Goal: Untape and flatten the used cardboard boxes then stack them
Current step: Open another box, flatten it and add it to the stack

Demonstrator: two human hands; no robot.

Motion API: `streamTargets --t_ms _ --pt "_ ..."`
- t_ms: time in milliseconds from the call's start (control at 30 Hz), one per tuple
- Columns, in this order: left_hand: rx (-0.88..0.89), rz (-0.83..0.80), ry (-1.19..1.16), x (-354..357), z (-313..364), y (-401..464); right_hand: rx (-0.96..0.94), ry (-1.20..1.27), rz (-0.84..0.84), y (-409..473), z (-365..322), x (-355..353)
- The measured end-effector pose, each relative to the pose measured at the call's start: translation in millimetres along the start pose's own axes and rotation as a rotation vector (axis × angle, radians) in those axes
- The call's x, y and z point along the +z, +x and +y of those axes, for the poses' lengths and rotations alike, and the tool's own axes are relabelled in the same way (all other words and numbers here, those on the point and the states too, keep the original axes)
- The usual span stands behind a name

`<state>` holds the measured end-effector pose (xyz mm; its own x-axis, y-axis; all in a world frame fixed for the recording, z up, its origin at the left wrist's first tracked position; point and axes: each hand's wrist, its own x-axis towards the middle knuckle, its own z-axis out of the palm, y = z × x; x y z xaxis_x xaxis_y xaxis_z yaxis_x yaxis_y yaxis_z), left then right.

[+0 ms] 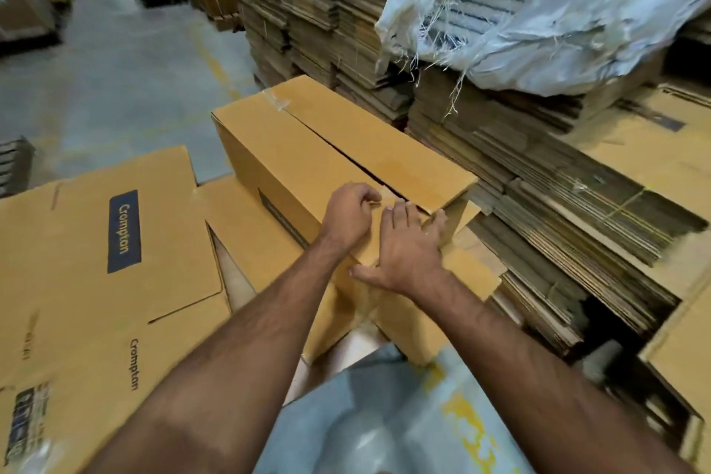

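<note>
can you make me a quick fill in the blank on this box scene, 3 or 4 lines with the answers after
1. Both hands rest on the near end of the upright cardboard box, whose top seam is ____.
2. The blue label on the flattened box at the left reads ____.
3. The left hand has curled fingers at the flap edge, while the right hand lies ____ on the box.
4. A torn white ____ lies on the bundled cardboard stacks.

Answers: split open; Crompton; flat; sack

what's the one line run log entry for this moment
stage: untaping | box: upright, top seam split, tape at far end | left hand: curled at near seam | right hand: flat on near end | flat box: left
</note>
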<state>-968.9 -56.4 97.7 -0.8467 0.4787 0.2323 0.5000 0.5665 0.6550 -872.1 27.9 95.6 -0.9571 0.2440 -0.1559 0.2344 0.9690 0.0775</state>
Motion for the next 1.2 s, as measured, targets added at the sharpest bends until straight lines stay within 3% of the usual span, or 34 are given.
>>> streamTargets --t_ms 100,200,267,367,433,500,600,767,867,1067,1200 --pt "0.028 -0.015 0.068 -2 -4 11 -0.005 0.02 0.038 6 11 -1" --pt "0.088 -0.094 0.239 -9 -22 20 -0.009 -0.004 -0.06 20 61 -11" --pt "0.061 -0.185 0.339 -13 -33 20 0.098 -0.013 -0.15 38 114 -13" --pt "0.039 -0.226 0.454 -17 -38 24 0.435 0.011 -0.134 54 166 -26" --pt "0.066 -0.179 0.46 -17 -36 35 0.437 0.075 -0.113 61 156 -35" --pt "0.031 -0.119 0.386 -17 -34 50 0.262 0.224 -0.009 67 119 -42" --pt "-0.079 -0.05 0.345 -24 -40 72 0.174 0.334 0.057 74 55 -22" --pt "-0.506 0.038 0.475 -50 -87 85 0.14 0.303 0.164 82 36 3" --pt "-0.679 -0.06 0.417 -76 -108 86 0.117 0.288 0.143 90 44 7" --pt "-0.724 -0.117 0.442 -95 -95 69 0.064 0.329 0.128 113 56 -3" --pt "-0.746 -0.106 0.418 -90 -70 47 0.184 0.339 0.028 132 52 -14"
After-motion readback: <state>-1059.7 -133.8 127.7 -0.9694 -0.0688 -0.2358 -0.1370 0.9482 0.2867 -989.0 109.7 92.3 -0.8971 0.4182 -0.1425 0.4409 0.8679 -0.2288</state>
